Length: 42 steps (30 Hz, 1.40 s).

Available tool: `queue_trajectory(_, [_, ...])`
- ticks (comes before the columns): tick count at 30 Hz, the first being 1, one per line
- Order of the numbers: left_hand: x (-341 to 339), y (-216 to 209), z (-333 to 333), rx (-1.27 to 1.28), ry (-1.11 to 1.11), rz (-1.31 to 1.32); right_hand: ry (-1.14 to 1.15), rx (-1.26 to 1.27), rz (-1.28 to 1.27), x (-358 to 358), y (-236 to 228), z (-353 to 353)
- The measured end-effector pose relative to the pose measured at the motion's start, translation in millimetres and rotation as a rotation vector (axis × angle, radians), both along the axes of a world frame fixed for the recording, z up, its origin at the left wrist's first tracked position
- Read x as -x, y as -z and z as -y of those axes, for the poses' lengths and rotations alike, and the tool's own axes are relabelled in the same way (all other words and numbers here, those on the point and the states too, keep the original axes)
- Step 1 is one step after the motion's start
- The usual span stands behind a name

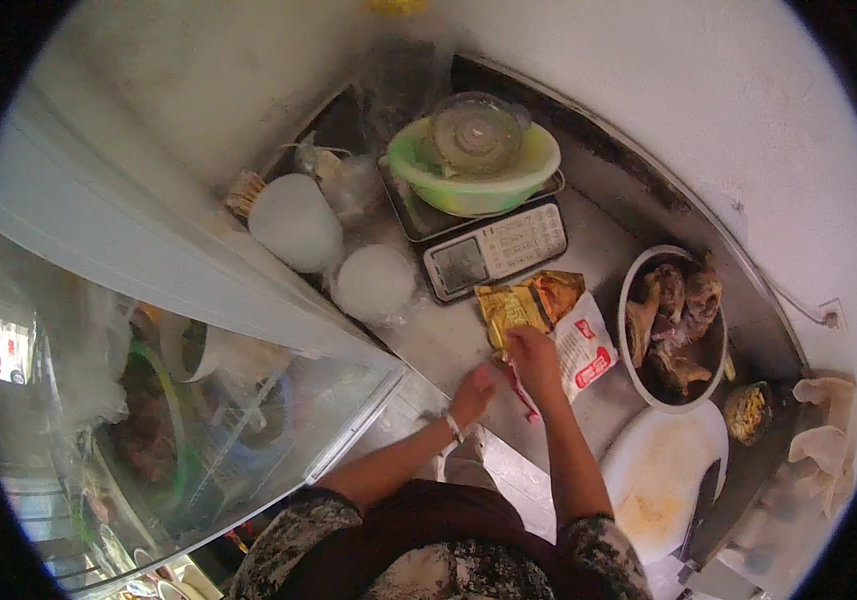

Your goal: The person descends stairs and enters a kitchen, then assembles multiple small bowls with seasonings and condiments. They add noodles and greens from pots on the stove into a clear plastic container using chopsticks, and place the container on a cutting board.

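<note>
My right hand [533,358] is closed, its fingers bent down where two packets meet. A gold packet [511,308] with a food picture lies just beyond its fingertips. The white-and-red packet [589,350] shows on both sides of my right wrist, with a red edge below the hand. What exactly the fingers grip is hidden. Just left of the packets, my left hand [473,396] hovers over the steel counter [444,345], slightly blurred, so its finger position is unclear. Past the packets stands a digital scale [494,250] bearing a green bowl [469,190] with a clear round lid [476,133].
At right, a white-rimmed basin [629,375] holds chunks of dark meat. Nearer me lies a stained white cutting board [664,485], beside a small tub of yellow bits [749,412]. Two white containers [296,222] and a glass display case [249,430] flank the left. A wall encloses the back.
</note>
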<state>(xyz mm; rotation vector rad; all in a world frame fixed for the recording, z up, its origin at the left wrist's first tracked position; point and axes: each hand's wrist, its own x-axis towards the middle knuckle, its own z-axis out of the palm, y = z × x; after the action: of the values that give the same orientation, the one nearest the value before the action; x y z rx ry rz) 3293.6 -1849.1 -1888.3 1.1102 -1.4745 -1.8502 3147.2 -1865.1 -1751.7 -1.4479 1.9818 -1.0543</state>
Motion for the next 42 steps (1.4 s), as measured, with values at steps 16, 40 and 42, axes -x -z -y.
queue_trajectory(16, [-239.4, -64.6, -112.6, -0.587, -0.551, -0.151, -0.298, 0.237, -0.470, -212.5, -45.9, 361.9])
queue_trajectory(40, [-227.6, -73.1, -47.4, -0.324, -0.053, -0.111, -0.182, 0.442, 0.245, -67.0, -115.1, 148.4])
queue_trajectory(42, [-210.4, -89.9, -36.6, -0.435, -0.163, -0.250, -0.141, 0.276, 0.254, -41.0, -104.9, 62.2])
